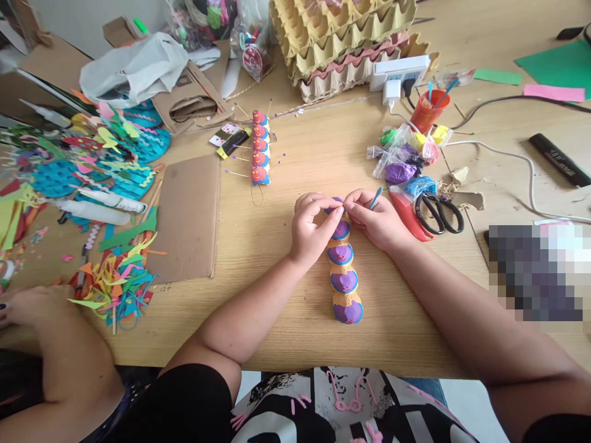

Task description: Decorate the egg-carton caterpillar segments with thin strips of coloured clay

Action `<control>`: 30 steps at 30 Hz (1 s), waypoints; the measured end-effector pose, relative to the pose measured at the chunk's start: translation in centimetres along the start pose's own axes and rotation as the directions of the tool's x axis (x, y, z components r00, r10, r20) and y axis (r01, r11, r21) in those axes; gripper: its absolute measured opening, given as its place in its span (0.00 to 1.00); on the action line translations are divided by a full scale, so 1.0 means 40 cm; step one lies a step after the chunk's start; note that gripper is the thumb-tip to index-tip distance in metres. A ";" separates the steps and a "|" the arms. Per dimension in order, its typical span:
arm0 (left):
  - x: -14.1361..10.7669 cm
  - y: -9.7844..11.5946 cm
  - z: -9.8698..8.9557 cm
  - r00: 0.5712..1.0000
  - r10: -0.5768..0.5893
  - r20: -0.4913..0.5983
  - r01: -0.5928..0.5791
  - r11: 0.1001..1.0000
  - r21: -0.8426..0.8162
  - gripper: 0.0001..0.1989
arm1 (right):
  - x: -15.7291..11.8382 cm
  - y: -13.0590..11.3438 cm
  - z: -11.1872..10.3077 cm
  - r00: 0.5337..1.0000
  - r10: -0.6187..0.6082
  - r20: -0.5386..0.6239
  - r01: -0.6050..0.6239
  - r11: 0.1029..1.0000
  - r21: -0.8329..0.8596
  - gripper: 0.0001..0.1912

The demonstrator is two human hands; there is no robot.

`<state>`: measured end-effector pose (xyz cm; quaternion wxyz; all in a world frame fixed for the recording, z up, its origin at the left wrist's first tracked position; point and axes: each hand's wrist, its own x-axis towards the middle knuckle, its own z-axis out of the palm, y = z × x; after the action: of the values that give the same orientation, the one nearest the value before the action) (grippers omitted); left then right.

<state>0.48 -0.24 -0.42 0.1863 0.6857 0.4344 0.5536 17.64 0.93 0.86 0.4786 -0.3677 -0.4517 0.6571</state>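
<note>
An egg-carton strip (344, 282) lies lengthwise in front of me, its bumps covered with purple and blue clay and marked with small pink-red features. Over its far end, my left hand (314, 224) is closed, thumb and index finger pinched together. Whatever sits between those fingertips is too small to make out. Fingertip to fingertip with it, my right hand (375, 218) is closed as well, with a small blue clay tool (376, 198) sticking up from its grip. The hands hide the strip's farthest bump almost completely.
A finished-looking red and blue strip (261, 147) with pins stands farther back. Right of my hands are black-handled scissors (438, 213), clay packets (401, 172) and an orange cup (427, 111). Cardboard (187, 215) and paper scraps (117, 277) lie left, near another person's arm (69, 351).
</note>
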 end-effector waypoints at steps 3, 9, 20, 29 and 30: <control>0.001 0.000 -0.001 1.000 -0.020 0.020 0.019 0.999 0.031 0.09 | 0.001 -0.003 0.002 1.000 -0.002 -0.010 0.002 1.000 -0.002 0.26; -0.002 0.002 0.000 0.996 -0.085 0.005 0.085 0.993 -0.086 0.03 | 0.002 -0.002 0.004 0.999 -0.029 -0.014 0.028 0.999 -0.031 0.26; -0.011 -0.024 0.008 0.937 -0.349 -0.007 0.347 0.934 -0.080 0.19 | -0.021 -0.018 0.014 0.968 -0.248 -0.028 0.180 0.770 -0.612 0.15; -0.007 -0.035 0.017 0.924 -0.381 -0.007 0.380 0.923 -0.058 0.21 | -0.006 0.002 0.003 0.970 -0.225 -0.091 0.109 0.738 -0.666 0.11; -0.006 -0.034 0.016 0.923 -0.386 -0.007 0.385 0.921 -0.056 0.21 | -0.005 0.003 0.003 0.969 -0.227 -0.101 0.107 0.747 -0.656 0.12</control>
<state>0.55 0.45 -1.77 0.3058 0.5767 0.5475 0.5236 17.55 0.68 0.80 0.4174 -0.5235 -0.6376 0.3810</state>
